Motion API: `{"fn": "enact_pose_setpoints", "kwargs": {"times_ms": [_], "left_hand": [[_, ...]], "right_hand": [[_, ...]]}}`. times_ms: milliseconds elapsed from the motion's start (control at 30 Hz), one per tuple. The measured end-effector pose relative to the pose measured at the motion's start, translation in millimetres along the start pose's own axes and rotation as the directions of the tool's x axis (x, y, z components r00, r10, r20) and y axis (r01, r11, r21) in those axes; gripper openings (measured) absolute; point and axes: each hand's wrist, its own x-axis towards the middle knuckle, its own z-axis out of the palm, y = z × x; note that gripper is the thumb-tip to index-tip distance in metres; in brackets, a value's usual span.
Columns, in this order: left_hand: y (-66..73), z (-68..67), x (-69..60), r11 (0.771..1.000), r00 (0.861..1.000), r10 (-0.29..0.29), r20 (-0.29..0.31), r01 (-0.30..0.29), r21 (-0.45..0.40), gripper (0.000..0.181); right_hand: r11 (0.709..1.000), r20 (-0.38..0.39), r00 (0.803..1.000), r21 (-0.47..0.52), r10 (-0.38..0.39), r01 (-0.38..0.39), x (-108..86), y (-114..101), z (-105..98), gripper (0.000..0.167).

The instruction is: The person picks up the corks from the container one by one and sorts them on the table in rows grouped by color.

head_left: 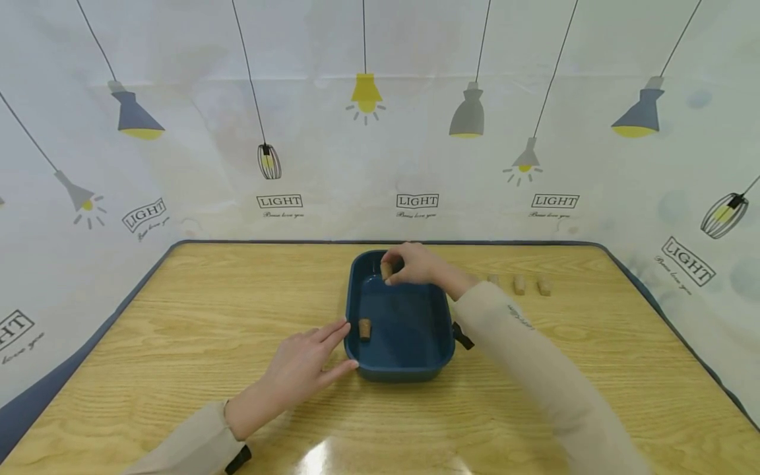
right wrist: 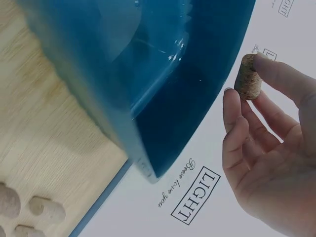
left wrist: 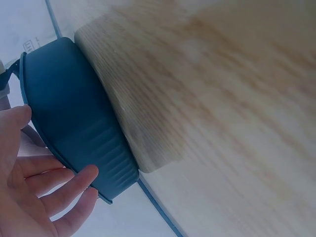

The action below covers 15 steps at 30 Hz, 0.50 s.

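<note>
A deep blue rectangular basin (head_left: 404, 373) stands on the wooden table. My right hand (head_left: 415, 264) is over its far left part, pinching a cork (right wrist: 248, 79) between thumb and fingertips. Another cork (head_left: 365, 330) is inside the basin, by the left wall near the front corner. My left hand (head_left: 305, 359) rests against the basin's left side, its fingers fairly straight. In the left wrist view, its fingertips (left wrist: 89, 173) touch the rim and outer wall.
Several corks (head_left: 519, 285) stand in a row on the table (head_left: 594, 343) right of the basin, partly behind my right forearm. A dark strap-like piece (head_left: 462, 336) shows by the basin's right side. A printed backdrop (head_left: 332, 145) with lamp drawings surrounds the table.
</note>
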Motion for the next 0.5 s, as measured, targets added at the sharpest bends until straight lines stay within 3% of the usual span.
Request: {"fn": "enact_pose_setpoints", "kwargs": {"times_ms": [500], "left_hand": [[1.2,-0.6,-1.3,1.000,1.000,0.004,-0.014,-0.004,-0.012,0.059]], "right_hand": [[0.998,0.003,0.998,-0.016,-0.068,0.068,-27.1,17.6,-3.3,0.039]]}}
